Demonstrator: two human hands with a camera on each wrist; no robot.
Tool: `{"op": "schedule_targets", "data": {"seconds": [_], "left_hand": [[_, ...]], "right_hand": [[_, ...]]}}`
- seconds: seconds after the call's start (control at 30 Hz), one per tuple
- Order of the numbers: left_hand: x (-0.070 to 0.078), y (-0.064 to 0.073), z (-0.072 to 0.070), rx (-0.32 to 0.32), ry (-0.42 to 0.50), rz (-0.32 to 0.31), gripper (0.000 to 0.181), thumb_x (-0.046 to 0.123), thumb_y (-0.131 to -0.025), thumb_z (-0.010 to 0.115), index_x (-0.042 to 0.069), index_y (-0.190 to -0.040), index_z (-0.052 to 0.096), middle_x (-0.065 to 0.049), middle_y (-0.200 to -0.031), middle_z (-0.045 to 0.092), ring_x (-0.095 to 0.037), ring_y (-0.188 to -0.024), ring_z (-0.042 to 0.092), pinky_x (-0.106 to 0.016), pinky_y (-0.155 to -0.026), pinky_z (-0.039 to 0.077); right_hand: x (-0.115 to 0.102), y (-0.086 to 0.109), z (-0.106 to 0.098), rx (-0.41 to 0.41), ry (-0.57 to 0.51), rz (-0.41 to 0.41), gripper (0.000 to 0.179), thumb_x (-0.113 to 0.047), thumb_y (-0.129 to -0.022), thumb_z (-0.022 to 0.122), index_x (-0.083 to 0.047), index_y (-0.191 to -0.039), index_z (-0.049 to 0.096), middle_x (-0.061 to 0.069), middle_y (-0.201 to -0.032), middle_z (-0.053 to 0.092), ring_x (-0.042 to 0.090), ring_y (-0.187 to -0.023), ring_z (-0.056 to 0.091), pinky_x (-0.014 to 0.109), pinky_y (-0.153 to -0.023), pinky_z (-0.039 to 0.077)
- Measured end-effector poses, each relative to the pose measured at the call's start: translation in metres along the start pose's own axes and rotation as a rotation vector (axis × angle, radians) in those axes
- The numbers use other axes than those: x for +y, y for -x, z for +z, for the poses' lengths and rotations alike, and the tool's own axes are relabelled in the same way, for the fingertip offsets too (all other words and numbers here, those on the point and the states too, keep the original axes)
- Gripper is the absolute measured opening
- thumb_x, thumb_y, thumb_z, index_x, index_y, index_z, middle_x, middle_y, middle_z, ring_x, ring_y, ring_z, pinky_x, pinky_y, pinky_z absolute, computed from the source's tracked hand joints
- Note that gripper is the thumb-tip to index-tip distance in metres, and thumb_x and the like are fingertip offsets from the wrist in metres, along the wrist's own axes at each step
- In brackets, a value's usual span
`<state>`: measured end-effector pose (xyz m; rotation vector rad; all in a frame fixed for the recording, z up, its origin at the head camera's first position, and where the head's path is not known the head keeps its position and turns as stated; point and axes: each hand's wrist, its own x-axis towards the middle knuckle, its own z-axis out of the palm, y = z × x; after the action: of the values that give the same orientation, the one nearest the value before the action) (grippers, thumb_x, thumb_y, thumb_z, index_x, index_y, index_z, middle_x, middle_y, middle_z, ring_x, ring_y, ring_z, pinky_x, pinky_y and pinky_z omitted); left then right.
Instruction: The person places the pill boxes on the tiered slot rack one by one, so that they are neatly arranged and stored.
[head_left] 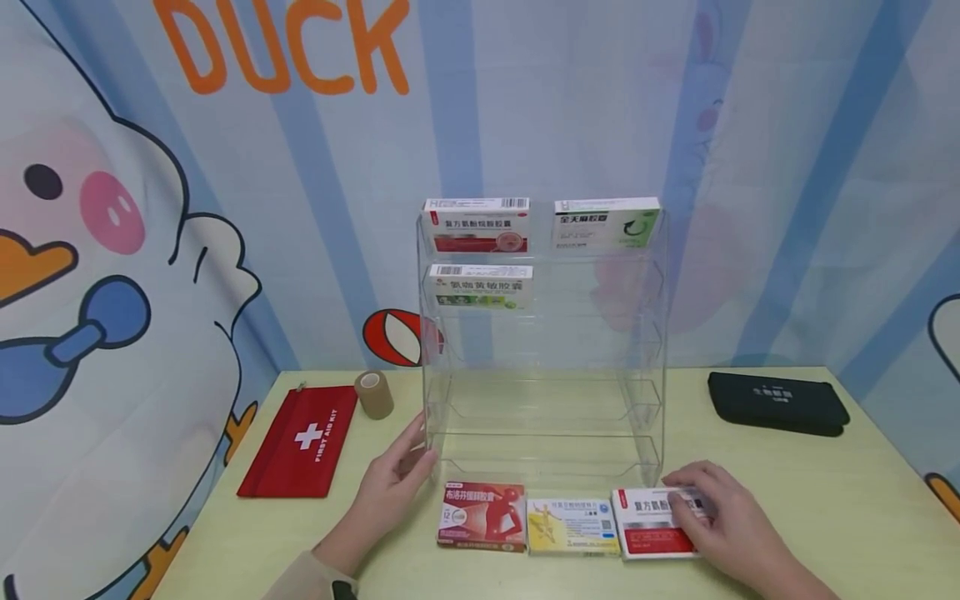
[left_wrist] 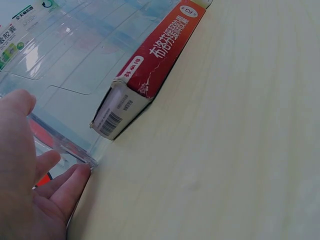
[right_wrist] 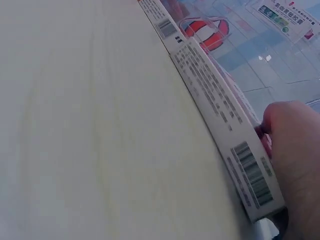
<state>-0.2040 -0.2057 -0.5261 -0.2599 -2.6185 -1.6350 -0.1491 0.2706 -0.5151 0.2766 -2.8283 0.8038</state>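
A clear tiered acrylic display rack (head_left: pixel 540 446) stands upright on the table. My left hand (head_left: pixel 393 475) holds its lower left edge, thumb and fingers spread about the side panel. In front of the rack lie three medicine boxes in a row: a red one (head_left: pixel 482 517), a yellow-and-white one (head_left: pixel 573 527) and a white-and-red one (head_left: pixel 652 525). My right hand (head_left: pixel 727 517) grips the white-and-red box at its right end, thumb over the printed front. In the right wrist view, that box's white barcoded side (right_wrist: pixel 220 120) faces the camera and the other fingers are hidden.
Boxes stand in the rack: a white-and-red one (head_left: pixel 477 225) and a white-and-green one (head_left: pixel 607 223) on top, another (head_left: pixel 480 287) below left. A red first aid pouch (head_left: pixel 300 442) and tan tape roll (head_left: pixel 375 395) lie left, a black case (head_left: pixel 778 405) right.
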Motion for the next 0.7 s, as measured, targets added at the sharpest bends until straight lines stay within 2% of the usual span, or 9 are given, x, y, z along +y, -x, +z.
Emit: {"op": "schedule_targets", "data": {"seconds": [0.17, 0.27, 0.33, 0.43, 0.5, 0.7], "left_hand": [[0.001, 0.001, 0.000, 0.000, 0.004, -0.007, 0.068, 0.040, -0.110, 0.068, 0.047, -0.170, 0.037, -0.005, -0.161, 0.063, -0.030, -0.145, 0.067, -0.046, -0.118, 0.057], [0.001, 0.001, 0.000, 0.003, 0.005, -0.010, 0.068, 0.041, -0.110, 0.068, 0.047, -0.170, 0.037, -0.005, -0.162, 0.063, -0.031, -0.145, 0.067, -0.047, -0.118, 0.057], [0.002, 0.001, 0.000, 0.005, 0.004, -0.008, 0.068, 0.041, -0.110, 0.068, 0.046, -0.170, 0.037, -0.006, -0.162, 0.063, -0.031, -0.145, 0.067, -0.047, -0.118, 0.057], [0.002, 0.001, 0.000, 0.004, 0.006, 0.001, 0.068, 0.040, -0.110, 0.068, 0.045, -0.170, 0.037, -0.006, -0.162, 0.063, -0.031, -0.145, 0.067, -0.046, -0.118, 0.057], [0.002, 0.001, 0.000, 0.003, 0.007, 0.005, 0.068, 0.039, -0.110, 0.068, 0.044, -0.171, 0.037, -0.006, -0.162, 0.063, -0.031, -0.145, 0.066, -0.045, -0.118, 0.057], [0.002, 0.001, 0.001, 0.003, 0.010, 0.003, 0.068, 0.039, -0.110, 0.068, 0.043, -0.171, 0.037, -0.007, -0.162, 0.063, -0.031, -0.146, 0.066, -0.044, -0.118, 0.057]], "right_hand": [[0.001, -0.003, -0.020, -0.163, -0.017, -0.007, 0.024, -0.042, -0.100, 0.081, -0.034, -0.123, 0.079, -0.007, -0.128, 0.076, 0.017, -0.118, 0.069, 0.051, -0.102, 0.066], [0.003, -0.006, -0.031, -0.267, -0.056, 0.005, 0.028, -0.043, -0.100, 0.081, -0.031, -0.125, 0.079, -0.005, -0.130, 0.077, 0.016, -0.115, 0.069, 0.051, -0.100, 0.067], [0.003, -0.007, -0.036, -0.298, -0.075, 0.005, 0.026, -0.041, -0.099, 0.082, -0.031, -0.124, 0.079, -0.007, -0.128, 0.078, 0.012, -0.112, 0.068, 0.044, -0.099, 0.068], [0.002, -0.008, -0.042, -0.283, -0.098, -0.017, 0.020, -0.034, -0.099, 0.083, -0.034, -0.118, 0.079, -0.013, -0.121, 0.078, 0.003, -0.102, 0.065, 0.026, -0.091, 0.065], [0.001, -0.009, -0.045, -0.246, -0.126, -0.063, 0.019, -0.028, -0.098, 0.084, -0.035, -0.115, 0.078, -0.014, -0.117, 0.077, 0.000, -0.097, 0.063, 0.019, -0.086, 0.061], [-0.009, -0.013, -0.054, -0.106, -0.188, -0.221, 0.030, -0.014, -0.094, 0.087, -0.036, -0.112, 0.077, -0.012, -0.113, 0.078, -0.002, -0.093, 0.066, 0.016, -0.080, 0.062]]}}
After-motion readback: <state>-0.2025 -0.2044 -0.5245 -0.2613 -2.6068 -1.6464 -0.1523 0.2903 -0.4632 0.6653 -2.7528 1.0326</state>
